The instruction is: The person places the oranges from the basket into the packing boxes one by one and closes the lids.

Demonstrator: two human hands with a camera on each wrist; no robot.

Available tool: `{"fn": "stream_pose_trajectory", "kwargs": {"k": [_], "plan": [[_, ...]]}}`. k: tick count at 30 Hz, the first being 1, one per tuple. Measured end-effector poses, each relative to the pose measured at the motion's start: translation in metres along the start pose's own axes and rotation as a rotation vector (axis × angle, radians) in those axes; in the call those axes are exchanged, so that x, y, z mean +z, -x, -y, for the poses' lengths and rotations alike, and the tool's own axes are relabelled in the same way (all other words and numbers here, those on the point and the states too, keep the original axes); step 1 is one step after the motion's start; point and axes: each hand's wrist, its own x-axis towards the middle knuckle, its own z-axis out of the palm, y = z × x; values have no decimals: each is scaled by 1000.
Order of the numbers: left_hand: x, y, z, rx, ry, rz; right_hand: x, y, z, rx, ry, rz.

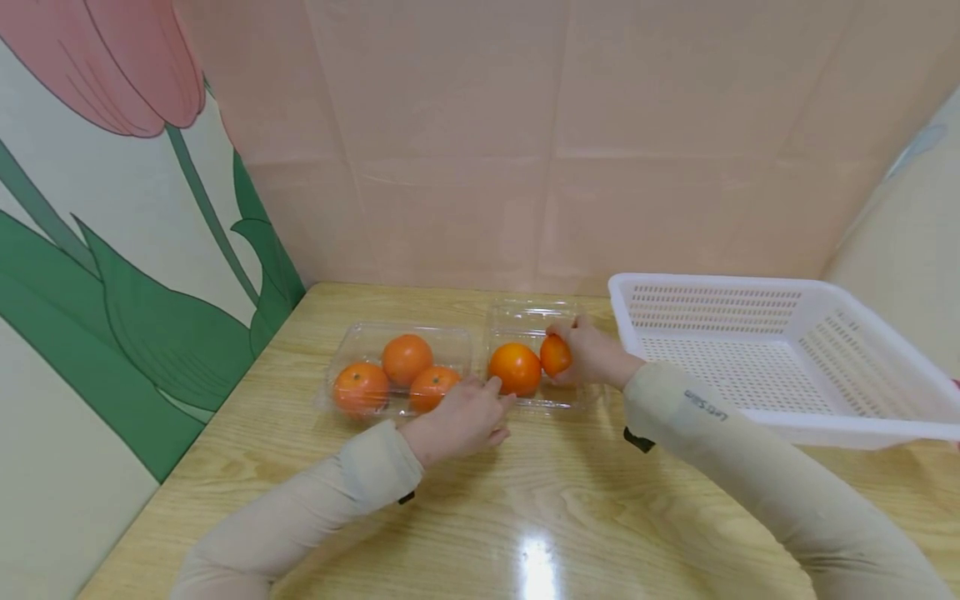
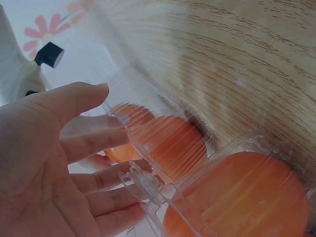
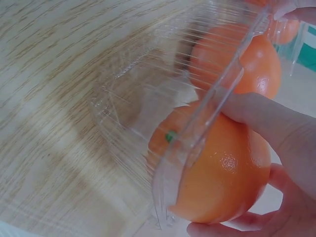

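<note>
My right hand (image 1: 592, 350) grips an orange (image 1: 556, 357) at the right end of a clear plastic box (image 1: 555, 406). In the right wrist view, thumb and fingers wrap round this orange (image 3: 222, 168), which has a green stem spot and sits behind the clear wall. A second orange (image 1: 514, 369) lies to its left in the same box. My left hand (image 1: 461, 421) reaches to the front left of that box with fingers extended. In the left wrist view, its fingers (image 2: 111, 177) lie along the clear plastic rim, and the palm holds nothing.
Left of them stands another clear plastic box (image 1: 348, 337) with three oranges inside. A white perforated basket (image 1: 712, 422) occupies the table's right side, close to my right forearm. Behind the wooden table (image 1: 480, 533) rises a pink-covered wall (image 1: 450, 167).
</note>
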Motion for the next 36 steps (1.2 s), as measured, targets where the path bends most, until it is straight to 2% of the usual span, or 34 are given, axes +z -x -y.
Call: {"fn": "stream_pose_trajectory", "kwargs": {"k": [8, 15, 19, 24, 31, 36], "plan": [[1, 0, 0, 7, 8, -32, -1, 0, -2, -6, 26, 19], [1, 0, -1, 1, 8, -48, 0, -2, -4, 5, 23, 73], [1, -1, 0, 1, 26, -32, 0, -2, -4, 19, 32, 90], [-1, -2, 1, 1, 65, 28, -1, -1, -4, 23, 41, 97], [-6, -4, 9, 9, 167, 90, -8, 1, -3, 23, 25, 136], [-23, -12, 21, -28, 339, 92, -23, 0, -2, 10, 20, 103]]}}
